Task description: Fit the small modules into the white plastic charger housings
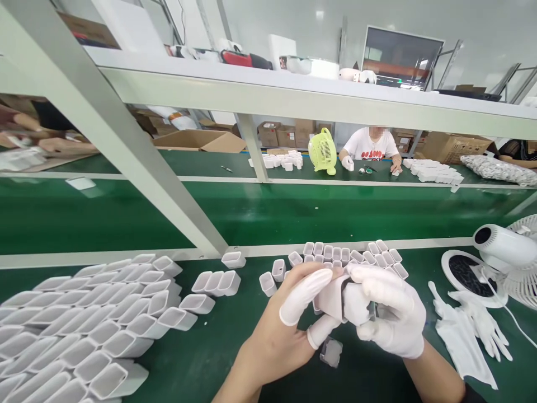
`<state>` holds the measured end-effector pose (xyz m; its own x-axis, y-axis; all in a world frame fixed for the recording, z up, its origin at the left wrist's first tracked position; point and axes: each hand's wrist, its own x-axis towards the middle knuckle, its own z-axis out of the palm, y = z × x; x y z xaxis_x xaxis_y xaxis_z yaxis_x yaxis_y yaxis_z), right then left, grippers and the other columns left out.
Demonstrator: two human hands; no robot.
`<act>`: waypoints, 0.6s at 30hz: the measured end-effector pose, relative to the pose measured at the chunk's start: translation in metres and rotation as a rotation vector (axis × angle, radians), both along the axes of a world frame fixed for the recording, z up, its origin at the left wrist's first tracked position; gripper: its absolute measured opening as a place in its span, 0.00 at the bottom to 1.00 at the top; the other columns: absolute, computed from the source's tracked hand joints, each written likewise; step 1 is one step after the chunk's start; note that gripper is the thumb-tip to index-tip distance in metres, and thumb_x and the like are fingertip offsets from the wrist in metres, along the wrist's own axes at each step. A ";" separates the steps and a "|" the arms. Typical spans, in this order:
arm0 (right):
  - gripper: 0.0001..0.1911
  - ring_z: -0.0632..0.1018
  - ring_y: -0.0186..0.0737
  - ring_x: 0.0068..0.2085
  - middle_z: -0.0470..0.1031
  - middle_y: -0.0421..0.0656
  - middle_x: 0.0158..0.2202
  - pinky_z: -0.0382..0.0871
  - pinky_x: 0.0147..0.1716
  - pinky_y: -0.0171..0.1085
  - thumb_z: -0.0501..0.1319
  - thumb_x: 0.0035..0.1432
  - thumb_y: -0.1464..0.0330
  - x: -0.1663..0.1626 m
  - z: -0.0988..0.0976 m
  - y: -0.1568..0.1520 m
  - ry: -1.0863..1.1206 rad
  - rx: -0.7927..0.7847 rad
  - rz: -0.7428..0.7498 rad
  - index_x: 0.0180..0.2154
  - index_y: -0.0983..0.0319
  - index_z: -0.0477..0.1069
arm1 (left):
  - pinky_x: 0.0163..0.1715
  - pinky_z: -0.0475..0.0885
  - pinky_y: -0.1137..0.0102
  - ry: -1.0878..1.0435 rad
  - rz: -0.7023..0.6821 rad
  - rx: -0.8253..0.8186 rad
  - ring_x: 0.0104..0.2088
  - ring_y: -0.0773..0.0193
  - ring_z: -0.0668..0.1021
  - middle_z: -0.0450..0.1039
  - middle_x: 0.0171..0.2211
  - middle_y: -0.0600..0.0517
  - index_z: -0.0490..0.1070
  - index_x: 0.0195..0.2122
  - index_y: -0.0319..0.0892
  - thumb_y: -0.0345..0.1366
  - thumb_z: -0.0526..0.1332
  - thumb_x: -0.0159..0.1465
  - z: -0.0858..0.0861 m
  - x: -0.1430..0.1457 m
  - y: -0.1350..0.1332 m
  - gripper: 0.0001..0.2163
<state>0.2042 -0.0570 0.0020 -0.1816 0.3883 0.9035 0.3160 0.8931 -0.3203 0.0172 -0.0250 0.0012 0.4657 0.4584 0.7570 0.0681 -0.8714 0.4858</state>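
Note:
My left hand (289, 319), with white covers on some of its fingers, grips a white plastic case (329, 299) between thumb and fingers. Its open end faces right. My right hand (392, 310), in a white glove, is curled closed against that end. A bunched white piece (356, 304) shows between the right fingers and the case; whether it is cloth or part of the glove I cannot tell. Below the hands, a small clear plastic piece (331, 352) lies on the green table. Behind them stand rows of white open cases (335, 254), partly hidden by my fingers.
Many white cases (100, 330) fill the table's left side. To the right lie white gloves (465, 330) beside a white fan (499, 252). A slanting metal post (138, 151) and a shelf (293, 89) cross in front. Beyond, a co-worker (371, 145) sits near a green fan (323, 152).

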 end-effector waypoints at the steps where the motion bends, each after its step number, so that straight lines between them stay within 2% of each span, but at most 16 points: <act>1: 0.25 0.79 0.43 0.47 0.80 0.43 0.40 0.75 0.48 0.44 0.58 0.64 0.63 0.000 0.000 0.000 -0.021 0.014 -0.026 0.62 0.54 0.59 | 0.51 0.72 0.68 -0.006 -0.004 0.005 0.51 0.60 0.73 0.68 0.49 0.47 0.59 0.59 0.46 0.26 0.61 0.61 0.000 0.000 0.000 0.26; 5: 0.29 0.73 0.45 0.56 0.74 0.47 0.52 0.68 0.56 0.47 0.59 0.63 0.59 0.002 -0.006 -0.001 -0.128 0.069 -0.103 0.63 0.54 0.57 | 0.50 0.74 0.65 -0.040 -0.017 0.035 0.50 0.58 0.74 0.70 0.50 0.46 0.58 0.60 0.47 0.26 0.61 0.61 -0.003 0.002 0.001 0.26; 6: 0.30 0.70 0.47 0.59 0.70 0.47 0.57 0.65 0.58 0.49 0.58 0.62 0.56 0.002 -0.007 -0.001 -0.121 0.014 -0.088 0.63 0.53 0.57 | 0.49 0.74 0.64 -0.054 -0.016 0.034 0.50 0.58 0.75 0.71 0.50 0.46 0.58 0.60 0.47 0.27 0.61 0.61 -0.005 0.003 0.002 0.26; 8: 0.35 0.66 0.50 0.62 0.60 0.48 0.64 0.64 0.58 0.51 0.55 0.61 0.49 0.001 -0.010 -0.002 -0.007 -0.249 -0.004 0.65 0.52 0.52 | 0.51 0.74 0.59 -0.066 0.000 0.020 0.50 0.56 0.75 0.73 0.48 0.46 0.58 0.60 0.48 0.29 0.62 0.62 -0.008 0.005 0.004 0.26; 10: 0.37 0.68 0.51 0.60 0.61 0.49 0.64 0.68 0.55 0.51 0.55 0.59 0.46 0.000 -0.010 -0.001 0.129 -0.581 0.170 0.65 0.52 0.51 | 0.56 0.70 0.53 -0.033 0.040 0.007 0.53 0.54 0.75 0.75 0.48 0.47 0.58 0.59 0.48 0.30 0.62 0.62 -0.012 0.006 0.006 0.25; 12: 0.35 0.73 0.49 0.55 0.69 0.49 0.57 0.71 0.52 0.48 0.58 0.58 0.48 -0.001 -0.010 0.001 0.201 -0.798 0.339 0.63 0.54 0.56 | 0.60 0.64 0.49 0.034 0.068 0.011 0.55 0.52 0.73 0.76 0.48 0.47 0.59 0.58 0.47 0.31 0.63 0.62 -0.014 0.007 0.009 0.24; 14: 0.32 0.76 0.47 0.51 0.74 0.48 0.52 0.72 0.50 0.47 0.62 0.56 0.50 -0.001 -0.009 0.005 0.233 -0.881 0.398 0.58 0.55 0.63 | 0.61 0.63 0.49 0.093 0.069 0.027 0.55 0.52 0.74 0.76 0.49 0.48 0.60 0.58 0.47 0.30 0.63 0.62 -0.016 0.007 0.011 0.24; 18: 0.28 0.74 0.46 0.54 0.71 0.48 0.56 0.69 0.54 0.47 0.64 0.56 0.53 -0.001 -0.009 0.010 0.313 -0.908 0.343 0.55 0.55 0.65 | 0.58 0.67 0.53 0.144 0.064 0.013 0.54 0.54 0.75 0.76 0.49 0.48 0.60 0.58 0.49 0.29 0.62 0.61 -0.018 0.009 0.016 0.25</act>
<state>0.2033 -0.0467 -0.0074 -0.2184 0.9221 0.3193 -0.1259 0.2979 -0.9463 0.0265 -0.0088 -0.0163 0.5396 0.4813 0.6908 0.1918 -0.8692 0.4558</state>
